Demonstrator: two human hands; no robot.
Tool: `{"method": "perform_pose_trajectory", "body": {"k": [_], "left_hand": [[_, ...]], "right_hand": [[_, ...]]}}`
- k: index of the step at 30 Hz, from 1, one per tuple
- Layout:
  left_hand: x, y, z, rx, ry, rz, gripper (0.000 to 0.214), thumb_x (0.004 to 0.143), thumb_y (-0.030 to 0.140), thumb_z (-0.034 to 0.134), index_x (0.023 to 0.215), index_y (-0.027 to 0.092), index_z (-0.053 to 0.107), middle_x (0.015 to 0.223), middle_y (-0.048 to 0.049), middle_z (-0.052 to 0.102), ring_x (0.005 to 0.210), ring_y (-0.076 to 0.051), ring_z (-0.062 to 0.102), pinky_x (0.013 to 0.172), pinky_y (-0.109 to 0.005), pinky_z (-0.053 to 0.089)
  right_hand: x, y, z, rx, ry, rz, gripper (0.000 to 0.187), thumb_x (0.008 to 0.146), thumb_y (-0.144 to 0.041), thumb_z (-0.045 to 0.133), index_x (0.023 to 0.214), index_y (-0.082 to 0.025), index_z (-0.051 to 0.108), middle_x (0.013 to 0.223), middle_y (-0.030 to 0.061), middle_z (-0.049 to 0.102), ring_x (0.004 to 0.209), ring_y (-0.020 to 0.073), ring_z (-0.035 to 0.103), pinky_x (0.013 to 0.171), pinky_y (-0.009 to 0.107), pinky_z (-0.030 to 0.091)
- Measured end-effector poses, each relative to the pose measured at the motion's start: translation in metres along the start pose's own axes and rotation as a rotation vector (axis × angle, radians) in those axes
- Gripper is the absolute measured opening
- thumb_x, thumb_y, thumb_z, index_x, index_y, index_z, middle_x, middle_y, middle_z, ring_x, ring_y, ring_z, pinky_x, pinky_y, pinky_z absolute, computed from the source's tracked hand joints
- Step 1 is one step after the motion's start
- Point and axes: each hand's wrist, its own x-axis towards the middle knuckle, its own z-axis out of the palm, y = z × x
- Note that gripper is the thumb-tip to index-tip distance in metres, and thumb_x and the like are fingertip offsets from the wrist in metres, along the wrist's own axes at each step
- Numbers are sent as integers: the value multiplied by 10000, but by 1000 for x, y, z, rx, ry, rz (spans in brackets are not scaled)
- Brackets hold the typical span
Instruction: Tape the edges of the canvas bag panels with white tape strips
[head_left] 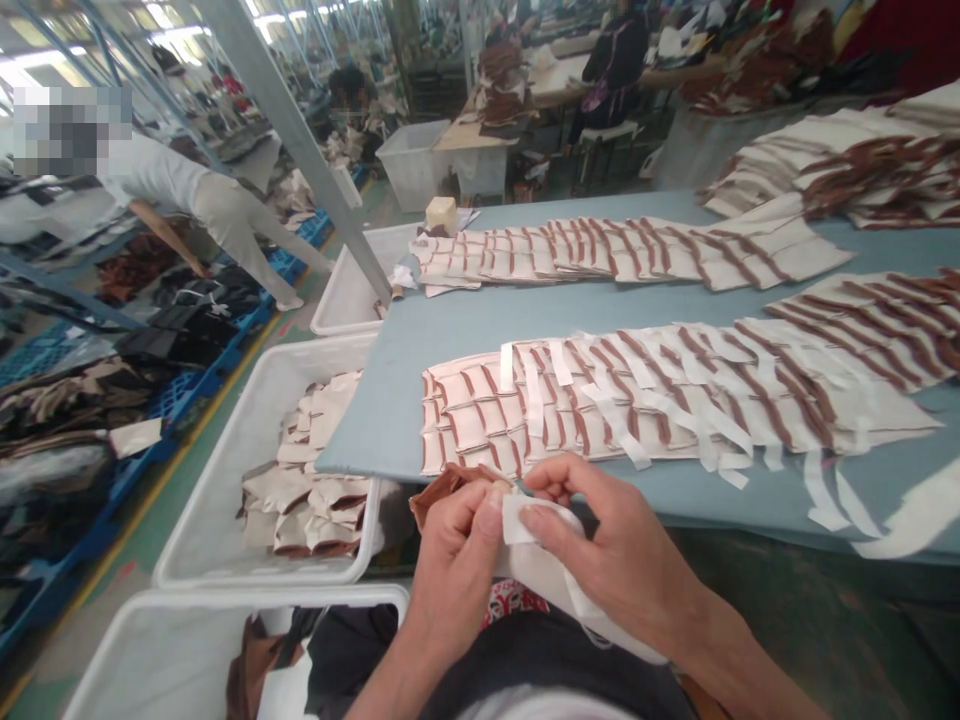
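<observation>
Dark, smooth garment [480, 665] nearest my remote view, left hand [457, 545] pinched on a creased, leathery brown piece [442, 490], right hand [611, 545] gripping a flat white strip [516, 522], both by the blue table [420, 330], brown-edged cream panels [469, 388] (neatly overlapped, I note) beyond.

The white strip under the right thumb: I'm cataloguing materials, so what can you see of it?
The white strip looks plain, thin and pliable, perhaps fabric or tape, with a squarish end. The right hand grips it, thumb pressed on its face, in front of the body by the near edge of the blue table. The left hand is close beside that end; contact is unclear. Whether the white material below joins it is hidden.
</observation>
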Motion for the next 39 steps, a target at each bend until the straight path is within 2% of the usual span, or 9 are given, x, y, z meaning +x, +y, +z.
{"method": "perform_pose_trajectory", "body": {"k": [6, 9, 13, 15, 20, 23, 29, 34, 39], "left_hand": [[-5, 2, 2, 27, 22, 31, 506, 988, 582, 492, 693, 174, 545, 702, 1, 497, 685, -150, 414, 637, -265, 355], [-5, 0, 1, 37, 14, 33, 489, 1000, 555, 482, 703, 174, 553, 696, 9, 489, 676, -147, 410, 640, -265, 351], [-5, -2, -1, 71, 10, 34, 501, 994, 557, 490, 661, 182, 493, 680, 20, 456, 666, -138, 389, 630, -260, 333], [-4, -1, -3, 63, -9, 7, 514, 983, 576, 501, 654, 180, 497, 664, 23, 447, 657, -134, 380, 622, -257, 326], [-4, -3, -10, -82, -129, -123, 539, 943, 632, 543, 718, 145, 601, 671, 7, 532, 620, -116, 388, 584, -242, 308], [-5, -10, -12, -176, -117, -176, 518, 915, 635, 600, 742, 147, 608, 640, 19, 524, 594, -106, 392, 565, -228, 299], [-7, -11, -13, -174, -140, -118, 513, 972, 594, 543, 674, 179, 497, 539, 77, 351, 513, -80, 264, 516, -232, 230], [-9, 1, -13, -39, -155, -17, 486, 1016, 539, 476, 674, 195, 439, 597, 63, 353, 558, -98, 285, 546, -250, 253], [-9, -1, -16, 21, -143, 40, 479, 1026, 510, 458, 661, 202, 414, 608, 59, 338, 577, -110, 280, 557, -265, 257]], "right_hand": [[-1, -8, -2, -287, 87, -374, 85, 962, -223, 592, 902, -188, 640, 822, 19, 697, 750, 186, 649, 695, 298, 443], [-1, -10, -1, -372, 104, -460, 152, 1009, -229, 551, 911, -173, 653, 822, 30, 701, 756, 196, 656, 707, 311, 446], [-3, -10, 1, -450, 135, -532, 276, 1042, -226, 510, 803, -182, 642, 720, 23, 664, 677, 192, 610, 650, 320, 414], [-6, -11, -6, -344, 127, -443, 290, 1034, -241, 528, 761, -197, 614, 683, 6, 640, 642, 171, 586, 623, 299, 413], [-20, -19, -39, 287, 61, 94, 349, 969, -490, 620, 751, -222, 574, 665, -11, 579, 540, 125, 503, 462, 224, 384], [-28, -27, -42, 407, -8, 259, 405, 906, -576, 662, 731, -220, 578, 574, -26, 511, 472, 113, 419, 407, 222, 323], [-23, -36, -14, 147, -39, 261, 308, 935, -436, 570, 725, -211, 578, 574, -29, 523, 521, 116, 439, 453, 224, 331], [-16, -31, -7, 59, -73, 255, 291, 952, -439, 540, 750, -231, 572, 572, -43, 551, 500, 121, 468, 453, 233, 333], [-15, -29, -1, -31, -67, 261, 251, 935, -420, 532, 755, -247, 557, 533, -48, 539, 492, 138, 487, 450, 241, 315]]}}
